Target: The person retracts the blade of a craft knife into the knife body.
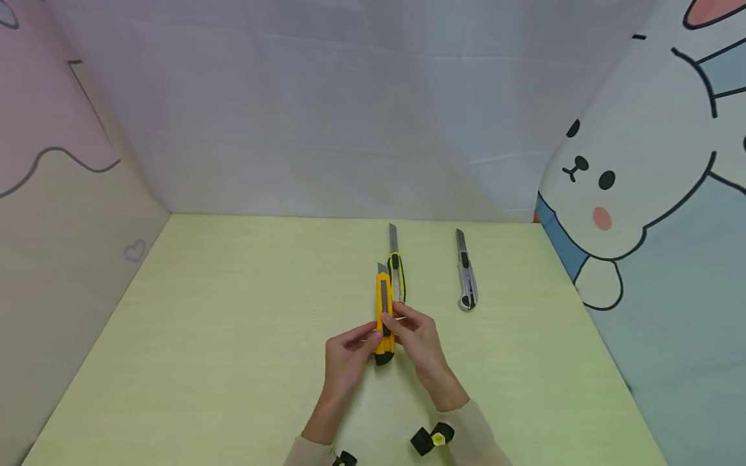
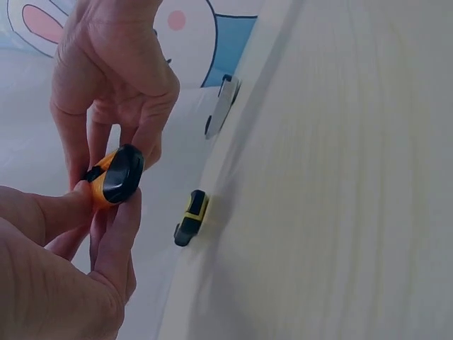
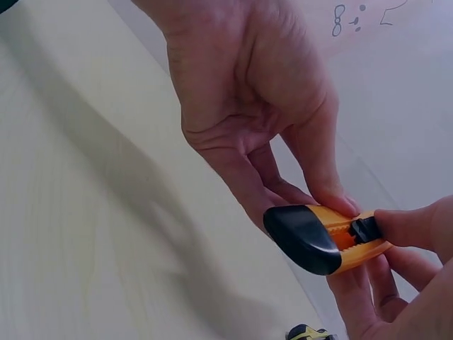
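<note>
Both hands hold an orange utility knife (image 1: 383, 310) with a black end cap (image 3: 303, 239) above the pale green table (image 1: 233, 336); a short piece of blade shows at its far tip. My left hand (image 1: 350, 353) pinches the rear of the body from the left, the thumb on the black slider (image 3: 364, 229). My right hand (image 1: 415, 336) pinches it from the right. The same knife (image 2: 115, 175) shows end-on in the left wrist view, between the fingers (image 2: 117, 234) of both hands.
A yellow-and-black utility knife (image 1: 396, 272) with its blade out lies just beyond the hands. A silver one (image 1: 466, 275) lies further right, blade out too. Printed fabric walls close in the table on three sides.
</note>
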`<move>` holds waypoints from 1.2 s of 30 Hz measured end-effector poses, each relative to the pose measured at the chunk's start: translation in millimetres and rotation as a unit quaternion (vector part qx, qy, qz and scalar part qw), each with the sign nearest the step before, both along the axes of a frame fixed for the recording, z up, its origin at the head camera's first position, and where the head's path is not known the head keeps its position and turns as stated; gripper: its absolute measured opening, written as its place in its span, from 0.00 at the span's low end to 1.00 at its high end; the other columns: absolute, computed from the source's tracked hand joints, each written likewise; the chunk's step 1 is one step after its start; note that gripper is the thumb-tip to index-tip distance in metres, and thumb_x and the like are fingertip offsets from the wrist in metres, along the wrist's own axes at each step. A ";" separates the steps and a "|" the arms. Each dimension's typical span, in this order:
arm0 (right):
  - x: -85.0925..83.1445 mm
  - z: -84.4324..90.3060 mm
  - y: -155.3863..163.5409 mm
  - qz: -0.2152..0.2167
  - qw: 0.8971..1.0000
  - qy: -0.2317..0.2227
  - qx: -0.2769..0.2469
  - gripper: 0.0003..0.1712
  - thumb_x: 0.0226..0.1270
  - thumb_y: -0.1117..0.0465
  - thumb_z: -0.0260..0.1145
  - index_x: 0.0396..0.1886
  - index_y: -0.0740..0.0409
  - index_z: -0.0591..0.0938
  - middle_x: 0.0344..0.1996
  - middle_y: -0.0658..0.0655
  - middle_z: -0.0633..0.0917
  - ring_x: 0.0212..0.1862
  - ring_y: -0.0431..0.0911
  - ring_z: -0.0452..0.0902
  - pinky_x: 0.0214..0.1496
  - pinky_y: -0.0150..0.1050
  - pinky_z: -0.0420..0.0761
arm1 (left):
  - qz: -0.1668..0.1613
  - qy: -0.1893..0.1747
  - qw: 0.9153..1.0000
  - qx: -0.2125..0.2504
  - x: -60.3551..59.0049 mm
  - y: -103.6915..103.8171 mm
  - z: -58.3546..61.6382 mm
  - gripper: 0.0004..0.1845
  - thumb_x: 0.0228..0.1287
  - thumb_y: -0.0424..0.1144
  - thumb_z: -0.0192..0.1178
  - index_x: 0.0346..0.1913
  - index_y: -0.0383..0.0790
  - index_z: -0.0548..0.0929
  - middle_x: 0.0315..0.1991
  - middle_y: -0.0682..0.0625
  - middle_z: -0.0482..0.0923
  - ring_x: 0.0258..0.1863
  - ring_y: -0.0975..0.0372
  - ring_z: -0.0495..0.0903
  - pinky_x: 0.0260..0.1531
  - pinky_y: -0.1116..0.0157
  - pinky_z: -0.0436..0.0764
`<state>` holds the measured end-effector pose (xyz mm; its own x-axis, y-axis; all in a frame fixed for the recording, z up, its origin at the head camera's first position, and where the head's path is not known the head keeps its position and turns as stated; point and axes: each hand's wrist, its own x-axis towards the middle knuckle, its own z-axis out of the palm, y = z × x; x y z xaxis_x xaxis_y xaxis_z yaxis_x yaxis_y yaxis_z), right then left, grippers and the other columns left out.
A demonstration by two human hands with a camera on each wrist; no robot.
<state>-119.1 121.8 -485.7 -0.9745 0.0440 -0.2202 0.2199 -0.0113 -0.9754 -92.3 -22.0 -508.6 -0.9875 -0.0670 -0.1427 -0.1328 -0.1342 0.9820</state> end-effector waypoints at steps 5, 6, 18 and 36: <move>0.8 0.4 0.0 0.010 1.000 0.001 -0.008 0.25 0.71 0.63 0.70 0.65 0.65 0.80 0.46 0.56 0.82 0.40 0.44 0.77 0.44 0.32 0.84 | 0.003 -0.005 1.000 0.001 -0.4 0.3 1.9 0.16 0.67 0.35 0.70 0.54 0.29 0.87 0.40 0.41 0.87 0.33 0.59 0.84 0.35 0.69 0.86; 1.2 0.6 0.0 0.012 1.000 0.002 -0.008 0.25 0.72 0.64 0.70 0.66 0.65 0.80 0.47 0.57 0.82 0.41 0.44 0.77 0.44 0.32 0.84 | 0.005 -0.007 1.000 0.001 -0.6 0.4 2.6 0.16 0.67 0.35 0.70 0.54 0.29 0.87 0.39 0.41 0.87 0.32 0.60 0.84 0.35 0.69 0.86; 1.0 0.7 -0.1 0.028 1.000 0.010 -0.006 0.27 0.74 0.65 0.67 0.70 0.64 0.76 0.54 0.60 0.79 0.46 0.43 0.77 0.49 0.32 0.82 | 0.009 -0.020 0.999 0.042 -3.3 -0.1 5.4 0.16 0.66 0.33 0.71 0.53 0.28 0.87 0.38 0.42 0.86 0.31 0.63 0.84 0.34 0.69 0.86; 4.7 0.9 1.2 0.050 0.998 0.015 -0.027 0.30 0.74 0.67 0.65 0.74 0.63 0.72 0.59 0.62 0.76 0.51 0.46 0.75 0.50 0.31 0.81 | 0.015 -0.033 0.999 0.041 -3.7 -0.2 6.1 0.16 0.66 0.34 0.71 0.53 0.30 0.88 0.38 0.44 0.86 0.31 0.64 0.82 0.33 0.71 0.85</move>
<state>-114.4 123.0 -484.7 -0.9795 -0.0652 -0.1907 0.1937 -0.0439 -0.9801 -96.0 -22.2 -502.5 -0.9736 -0.0813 -0.2131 -0.1912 -0.2188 0.9568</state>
